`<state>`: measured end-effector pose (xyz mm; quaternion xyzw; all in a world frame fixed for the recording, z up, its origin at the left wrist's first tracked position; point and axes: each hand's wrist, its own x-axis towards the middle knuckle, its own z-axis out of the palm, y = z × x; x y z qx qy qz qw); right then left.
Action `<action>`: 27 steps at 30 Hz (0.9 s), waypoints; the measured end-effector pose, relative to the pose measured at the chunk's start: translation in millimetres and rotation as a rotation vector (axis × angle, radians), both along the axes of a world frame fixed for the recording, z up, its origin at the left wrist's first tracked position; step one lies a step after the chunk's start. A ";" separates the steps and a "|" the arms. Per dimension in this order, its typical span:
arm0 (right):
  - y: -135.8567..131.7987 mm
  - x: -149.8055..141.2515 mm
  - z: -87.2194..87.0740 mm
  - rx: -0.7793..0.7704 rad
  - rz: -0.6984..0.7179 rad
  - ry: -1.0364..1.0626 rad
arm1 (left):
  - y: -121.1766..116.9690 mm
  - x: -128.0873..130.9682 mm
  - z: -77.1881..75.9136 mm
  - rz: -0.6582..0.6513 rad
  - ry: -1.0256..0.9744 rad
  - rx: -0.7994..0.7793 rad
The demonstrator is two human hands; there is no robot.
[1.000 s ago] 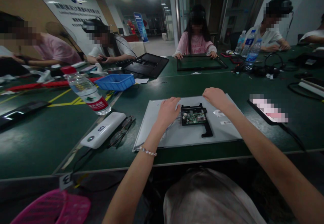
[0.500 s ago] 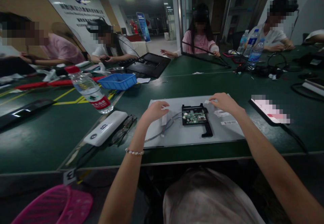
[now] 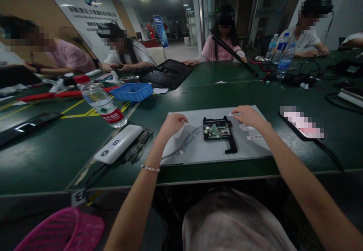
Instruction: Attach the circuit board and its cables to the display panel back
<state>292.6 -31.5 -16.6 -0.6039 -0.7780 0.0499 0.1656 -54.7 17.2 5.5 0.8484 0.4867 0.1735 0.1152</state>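
Over the left part of a flat grey-white panel [image 3: 195, 155], my left hand [image 3: 173, 125] is closed, fingers curled. A thin whitish strip [image 3: 179, 131] hangs from its fingertips. My right hand [image 3: 247, 115] pinches a small white piece [image 3: 230, 114] near the panel's far edge. Between the hands, a green circuit board [image 3: 217, 131] sits in a black plastic frame [image 3: 233, 145] on the panel. Thin grey cables [image 3: 185, 143] run from the board to the left, past my left wrist. White labels [image 3: 254, 137] lie near my right wrist.
To the left are a white power bank [image 3: 119, 144], eyeglasses [image 3: 138, 147], a water bottle [image 3: 103, 105] and a blue tray [image 3: 132, 92]. A phone [image 3: 302, 124] with a cable lies to the right. Co-workers sit across the green table [image 3: 204, 96]; a pink basket [image 3: 62, 230] stands below.
My right hand has shifted slightly left with the small white piece. The strip under my left hand now slants more. Across the table, a co-worker's hand has come down beside a black panel.
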 end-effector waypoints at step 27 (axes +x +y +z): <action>-0.2 -13.8 1.7 0.008 -0.098 -0.173 | -28.0 50.6 -13.5 -0.449 0.005 -0.243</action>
